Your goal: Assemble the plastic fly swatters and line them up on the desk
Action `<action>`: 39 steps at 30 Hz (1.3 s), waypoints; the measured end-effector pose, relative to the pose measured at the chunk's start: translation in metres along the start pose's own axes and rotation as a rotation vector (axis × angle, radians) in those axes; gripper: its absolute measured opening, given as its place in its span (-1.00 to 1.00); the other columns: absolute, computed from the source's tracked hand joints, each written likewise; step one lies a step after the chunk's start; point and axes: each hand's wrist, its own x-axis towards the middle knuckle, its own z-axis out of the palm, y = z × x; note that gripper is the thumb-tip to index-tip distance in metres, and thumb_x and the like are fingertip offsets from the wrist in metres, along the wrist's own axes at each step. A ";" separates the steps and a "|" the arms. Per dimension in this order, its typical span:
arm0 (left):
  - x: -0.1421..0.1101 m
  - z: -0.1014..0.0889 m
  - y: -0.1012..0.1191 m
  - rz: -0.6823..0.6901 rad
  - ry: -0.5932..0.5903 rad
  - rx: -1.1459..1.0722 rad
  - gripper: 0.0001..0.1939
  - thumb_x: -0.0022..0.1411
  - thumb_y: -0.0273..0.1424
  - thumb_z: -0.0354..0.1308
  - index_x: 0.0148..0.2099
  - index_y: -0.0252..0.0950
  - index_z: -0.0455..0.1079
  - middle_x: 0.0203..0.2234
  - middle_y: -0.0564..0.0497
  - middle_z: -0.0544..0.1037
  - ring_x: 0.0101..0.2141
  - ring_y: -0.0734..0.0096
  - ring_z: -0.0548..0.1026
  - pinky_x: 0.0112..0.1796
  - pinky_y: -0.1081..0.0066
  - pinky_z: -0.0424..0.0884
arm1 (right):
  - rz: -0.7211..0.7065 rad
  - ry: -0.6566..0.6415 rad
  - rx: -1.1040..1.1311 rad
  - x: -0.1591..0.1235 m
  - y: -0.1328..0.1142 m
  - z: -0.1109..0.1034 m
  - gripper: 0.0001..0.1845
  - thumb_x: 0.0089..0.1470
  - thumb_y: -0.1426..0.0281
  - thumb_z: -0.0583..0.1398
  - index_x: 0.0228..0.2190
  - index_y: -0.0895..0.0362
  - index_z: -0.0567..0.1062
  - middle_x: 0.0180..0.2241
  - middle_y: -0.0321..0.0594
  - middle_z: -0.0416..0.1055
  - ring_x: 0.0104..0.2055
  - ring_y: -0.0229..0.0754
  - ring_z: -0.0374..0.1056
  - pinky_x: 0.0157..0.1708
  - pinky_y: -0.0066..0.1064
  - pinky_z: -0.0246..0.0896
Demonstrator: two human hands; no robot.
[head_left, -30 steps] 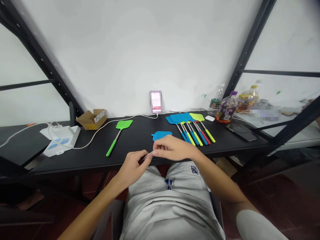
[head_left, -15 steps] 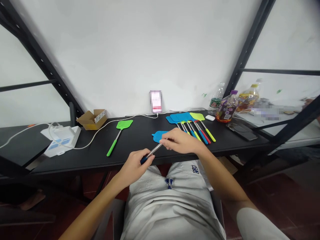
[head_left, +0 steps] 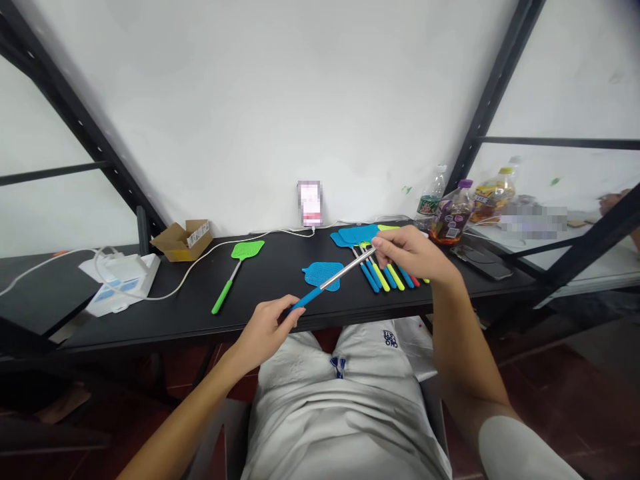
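Note:
My left hand is closed around the blue grip of a fly swatter handle, a silver metal rod with a blue sleeve. At the rod's far end, my right hand pinches the tip between thumb and fingers. The handle slants up to the right above the desk. Below it lies a separate blue fly swatter head, partly crossed by the rod. Several fly swatters with blue and yellow-green heads lie side by side, partly hidden by my right hand. A green fly swatter rests to the left.
On the black desk, a small cardboard box and a white power strip with cables are at left. A phone leans on the wall. Bottles and a dark phone stand or lie at right.
My right hand has moved up and to the right, and more of the silver rod and blue grip now shows between my hands. My left hand has barely moved.

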 end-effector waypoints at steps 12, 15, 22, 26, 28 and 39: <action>0.015 -0.004 -0.048 -0.035 0.309 0.221 -0.80 0.34 -0.28 0.09 -0.19 -0.27 0.49 -0.28 -0.03 0.56 -0.28 0.29 0.51 -0.25 0.36 0.38 | 0.232 0.233 -0.058 -0.015 0.028 -0.030 -0.47 0.30 -0.02 0.06 -0.49 0.12 0.44 -0.53 -0.17 0.49 -0.50 -0.18 0.40 -0.41 -0.36 0.28; 0.018 -0.002 -0.064 -0.047 0.308 0.286 -0.81 0.32 -0.30 0.10 -0.18 -0.27 0.49 -0.27 -0.06 0.55 -0.23 0.24 0.52 -0.16 0.30 0.39 | 0.234 0.193 -0.115 -0.008 0.030 -0.022 -0.53 0.30 0.07 0.07 -0.49 0.12 0.43 -0.52 -0.17 0.51 -0.49 -0.18 0.42 -0.40 -0.36 0.26; 0.023 0.004 -0.082 -0.108 0.253 0.390 -0.82 0.32 -0.28 0.10 -0.25 -0.26 0.44 -0.39 -0.03 0.47 -0.29 0.21 0.47 -0.23 0.27 0.35 | 0.177 0.167 -0.357 0.009 0.028 0.001 -0.59 0.30 0.20 0.08 -0.54 0.11 0.36 -0.58 -0.23 0.41 -0.52 -0.20 0.26 -0.44 -0.36 0.00; 0.025 0.005 -0.084 -0.092 0.266 0.413 -0.84 0.32 -0.29 0.08 -0.25 -0.24 0.40 -0.42 0.01 0.43 -0.31 0.23 0.45 -0.27 0.30 0.32 | 0.158 0.212 -0.415 0.018 0.025 0.014 -0.64 0.29 0.24 0.09 -0.53 0.11 0.33 -0.56 -0.24 0.38 -0.50 -0.20 0.22 -0.43 -0.36 -0.05; 0.025 0.005 -0.083 -0.091 0.271 0.415 -0.85 0.32 -0.29 0.09 -0.25 -0.24 0.40 -0.41 0.01 0.43 -0.31 0.23 0.45 -0.26 0.29 0.32 | 0.149 0.214 -0.373 0.022 0.026 0.020 -0.68 0.26 0.24 0.12 -0.50 0.11 0.35 -0.51 -0.22 0.43 -0.47 -0.20 0.27 -0.41 -0.37 -0.02; 0.025 0.007 -0.081 -0.076 0.252 0.439 -0.85 0.37 -0.30 0.04 -0.24 -0.22 0.35 -0.36 -0.01 0.44 -0.27 0.21 0.45 -0.23 0.29 0.34 | 0.185 -0.019 -0.247 0.029 0.043 0.037 -0.69 0.13 0.21 0.27 -0.54 0.12 0.42 -0.53 -0.26 0.47 -0.48 -0.21 0.32 -0.47 -0.40 0.01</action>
